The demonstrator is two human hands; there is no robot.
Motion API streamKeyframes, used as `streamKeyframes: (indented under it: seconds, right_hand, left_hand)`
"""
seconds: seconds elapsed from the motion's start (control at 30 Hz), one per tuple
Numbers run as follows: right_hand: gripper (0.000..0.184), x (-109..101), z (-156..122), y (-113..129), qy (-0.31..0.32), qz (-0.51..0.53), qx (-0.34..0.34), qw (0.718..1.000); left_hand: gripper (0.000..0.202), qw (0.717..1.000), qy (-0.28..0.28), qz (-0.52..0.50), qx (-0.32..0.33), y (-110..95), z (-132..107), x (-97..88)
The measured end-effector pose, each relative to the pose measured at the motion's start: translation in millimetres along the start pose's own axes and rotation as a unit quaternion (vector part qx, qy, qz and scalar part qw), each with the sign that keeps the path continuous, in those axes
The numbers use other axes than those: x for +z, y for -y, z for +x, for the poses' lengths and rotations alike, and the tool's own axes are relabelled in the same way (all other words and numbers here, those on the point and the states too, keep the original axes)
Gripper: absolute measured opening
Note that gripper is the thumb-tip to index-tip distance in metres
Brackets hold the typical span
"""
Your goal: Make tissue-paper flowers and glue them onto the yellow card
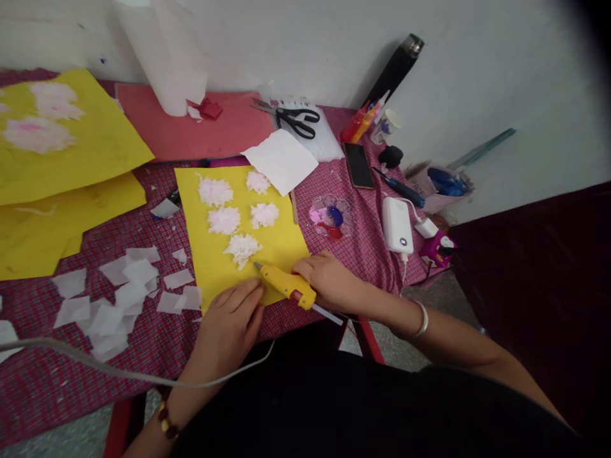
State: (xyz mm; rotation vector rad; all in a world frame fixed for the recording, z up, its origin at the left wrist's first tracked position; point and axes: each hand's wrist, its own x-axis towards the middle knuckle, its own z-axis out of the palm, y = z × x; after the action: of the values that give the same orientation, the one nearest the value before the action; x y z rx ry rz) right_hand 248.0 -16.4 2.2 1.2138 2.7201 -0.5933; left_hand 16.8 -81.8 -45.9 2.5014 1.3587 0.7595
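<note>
- Yellow hot-glue gun sits over the near edge of the yellow paper sheet, its nozzle just beside the lowest pale tissue flower; that aim seems meant to put the tip close to the ruffled petals.
- Right hand: fingers closed around the gun's handle. The gun is tipped onto its side, probably because the arm reaches in from the right. Whether the trigger is squeezed, I cannot tell.
- A translucent glue stick juts from the gun's rear, clear of the hand, presumably so it can feed forward freely.
- Left hand: fingers laid out, gripping nothing visible, across the sheet's near edge close to the nozzle; likely a weight that stops the paper sliding.
- Four more pinkish flowers stand in two columns above the lowest one, spaced so that their petals mostly keep apart.
- Loose tissue squares lie scattered left of the sheet, within the left hand's easy reach.
- Flower-shaped paint palette rests on the desk to the right, and black-handled scissors lie farther back, both out of the hands' way.
</note>
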Motion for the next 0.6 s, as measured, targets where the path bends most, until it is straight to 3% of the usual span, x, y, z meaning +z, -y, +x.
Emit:
streamKeyframes:
  seconds: [0.17,0.6]
  right_hand:
    - [0.032,1,-3,1,-0.011,0.005,0.020,1.000]
    - [0.022,2,9,4,-0.016,0.016,0.014,1.000]
  left_hand:
    - [0.039,0.997,0.048,0.059,0.000,-3,2,1.7]
    - [0.034,0.997,0.058,0.038,-0.013,-4,2,0.0]
